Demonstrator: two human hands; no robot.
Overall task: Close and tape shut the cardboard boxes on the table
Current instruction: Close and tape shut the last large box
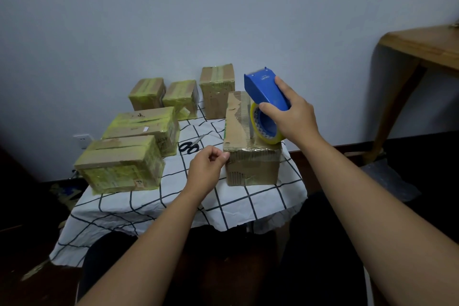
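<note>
A closed cardboard box (250, 166) stands at the table's right front. My right hand (289, 113) grips a blue tape dispenser (267, 93) with a yellowish tape roll (267, 131), resting on the near end of the box's top. My left hand (207, 165) is loosely curled, its fingertips touching the box's front left top corner. Several other boxes wrapped in yellow tape sit to the left and behind: two large ones (119, 166) (146, 124), two small ones (147, 93) (181, 98) and a tall one (217, 92).
Black-handled scissors (190, 146) lie on the white checked tablecloth (173, 201) between the boxes. A wooden table (419, 49) stands at the right. A grey wall is behind, with a socket (83, 141) low at the left. The floor is dark.
</note>
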